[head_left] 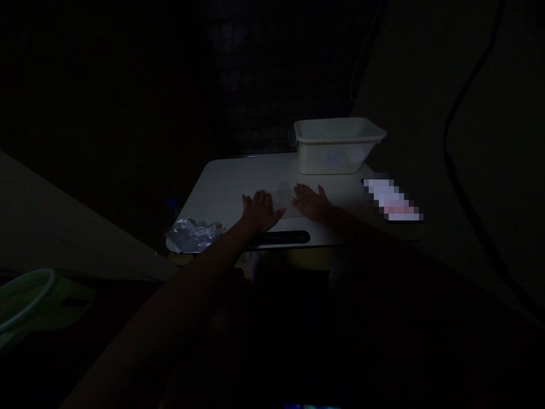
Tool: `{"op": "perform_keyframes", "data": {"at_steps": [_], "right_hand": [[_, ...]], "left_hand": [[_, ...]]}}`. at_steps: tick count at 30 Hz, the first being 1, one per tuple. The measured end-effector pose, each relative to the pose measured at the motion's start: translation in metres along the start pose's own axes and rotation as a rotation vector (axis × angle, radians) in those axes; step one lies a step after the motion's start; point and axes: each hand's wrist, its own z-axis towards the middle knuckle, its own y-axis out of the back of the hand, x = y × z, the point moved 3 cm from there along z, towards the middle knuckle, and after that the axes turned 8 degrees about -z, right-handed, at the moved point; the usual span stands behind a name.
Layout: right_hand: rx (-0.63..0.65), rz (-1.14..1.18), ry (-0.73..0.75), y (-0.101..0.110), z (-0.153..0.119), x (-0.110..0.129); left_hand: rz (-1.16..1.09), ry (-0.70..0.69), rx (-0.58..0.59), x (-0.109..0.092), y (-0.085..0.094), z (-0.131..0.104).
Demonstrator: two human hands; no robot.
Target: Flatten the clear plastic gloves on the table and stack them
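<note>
In dim light, my left hand lies palm down with fingers spread near the middle of a white table. To its right, my right hand is also flat with its fingers apart. Between and under the two hands is a thin clear plastic piece, perhaps a bag or sheet; its outline is faint and the hands cover part of it. Neither hand grips anything.
A white plastic tub stands at the back right. Crumpled clear plastic lies at the front left corner. A lit phone, its screen blurred out, rests at the right edge. A black slot runs along the front. A green basket sits lower left.
</note>
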Motion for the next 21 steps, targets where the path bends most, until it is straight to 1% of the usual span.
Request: {"op": "perform_keyframes", "data": {"at_steps": [6,12,14,16,21], "right_hand": [[0.021,0.003,-0.01,0.0,0.001,0.0],[0.004,-0.001,-0.002,-0.001,0.001,0.0],[0.002,-0.007,0.002,-0.001,0.0,0.0],[0.003,0.0,-0.003,-0.001,0.0,0.0],[0.018,0.018,-0.02,0.0,0.002,0.002]], "left_hand": [[-0.043,0.065,-0.016,0.017,-0.001,0.0],[-0.062,0.098,-0.052,0.021,0.006,0.0],[-0.072,0.083,-0.075,0.018,0.009,0.001],[-0.08,0.037,-0.083,0.013,0.009,0.003],[-0.056,-0.106,-0.092,-0.007,0.005,0.007]]}}
